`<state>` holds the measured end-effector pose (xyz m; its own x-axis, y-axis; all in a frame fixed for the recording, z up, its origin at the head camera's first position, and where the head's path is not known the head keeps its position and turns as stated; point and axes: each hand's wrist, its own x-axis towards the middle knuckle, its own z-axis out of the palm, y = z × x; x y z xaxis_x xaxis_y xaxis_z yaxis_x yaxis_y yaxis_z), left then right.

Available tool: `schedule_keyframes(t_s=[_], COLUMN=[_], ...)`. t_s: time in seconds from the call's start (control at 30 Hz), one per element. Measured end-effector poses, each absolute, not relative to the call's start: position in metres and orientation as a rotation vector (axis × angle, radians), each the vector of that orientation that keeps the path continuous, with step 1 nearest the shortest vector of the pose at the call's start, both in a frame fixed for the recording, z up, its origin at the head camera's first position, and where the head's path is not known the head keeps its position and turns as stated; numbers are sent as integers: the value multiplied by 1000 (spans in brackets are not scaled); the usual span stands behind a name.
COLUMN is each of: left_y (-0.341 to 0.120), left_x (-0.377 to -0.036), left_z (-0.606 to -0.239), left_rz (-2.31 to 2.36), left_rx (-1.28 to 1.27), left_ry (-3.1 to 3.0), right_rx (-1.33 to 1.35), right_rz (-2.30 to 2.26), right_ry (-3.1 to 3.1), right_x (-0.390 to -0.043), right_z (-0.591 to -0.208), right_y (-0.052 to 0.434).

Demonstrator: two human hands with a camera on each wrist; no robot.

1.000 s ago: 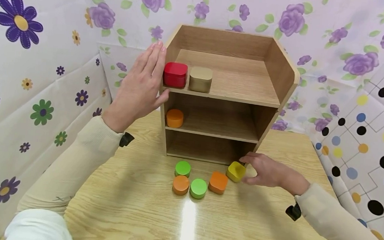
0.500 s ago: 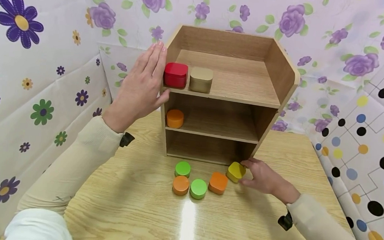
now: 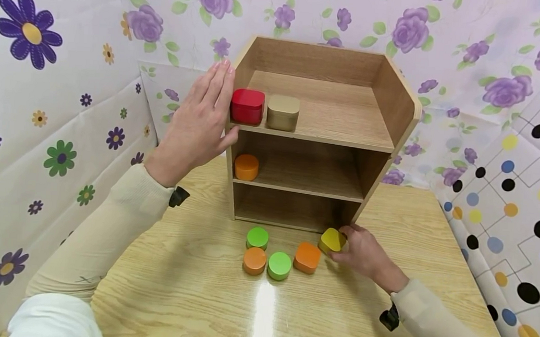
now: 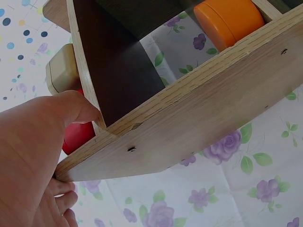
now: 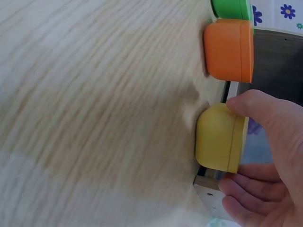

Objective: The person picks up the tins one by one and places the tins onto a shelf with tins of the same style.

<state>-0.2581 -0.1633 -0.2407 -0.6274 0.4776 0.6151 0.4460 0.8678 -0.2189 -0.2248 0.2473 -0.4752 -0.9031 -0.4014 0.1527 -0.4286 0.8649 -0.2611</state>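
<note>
My left hand (image 3: 197, 124) rests along the outer left side of a small wooden shelf unit (image 3: 349, 116). Its fingers are straight, and the thumb lies over the front edge. At the unit's lower right corner, my right hand (image 3: 367, 254) pinches a yellow lidded box (image 3: 332, 241) on the table. In the right wrist view, thumb and fingers sit at opposite sides of the yellow box (image 5: 220, 137). An orange rounded-square box (image 3: 307, 258) stands beside it. Further left are two green round boxes, one behind (image 3: 258, 238) and one in front (image 3: 279, 266), and an orange round box (image 3: 254, 261).
On the top shelf stand a red box (image 3: 247, 106) and a gold box (image 3: 283, 112), close to the left end. An orange round box (image 3: 246, 167) sits at the left of the middle shelf. Patterned cloth walls (image 3: 497, 153) enclose the table (image 3: 187, 283).
My right hand has moved left and closed in on the yellow box; its forearm has swung left and down. The left hand and the other boxes look unmoved.
</note>
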Motion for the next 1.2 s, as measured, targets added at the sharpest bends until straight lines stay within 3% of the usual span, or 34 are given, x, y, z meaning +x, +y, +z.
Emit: schedule_keyframes(t_s=[0.53,1.2], left_y=[-163,-164], left_x=[-259,-258], left_z=[-242,-242], left_rz=[53,59], left_rx=[-671,-665], left_ry=[-2325,-2326], right_rx=[621,841], right_rz=[532,609], right_ry=[-2914,-2862], right_x=[-224,-213], right_z=[-476,-409], right_y=[244,237])
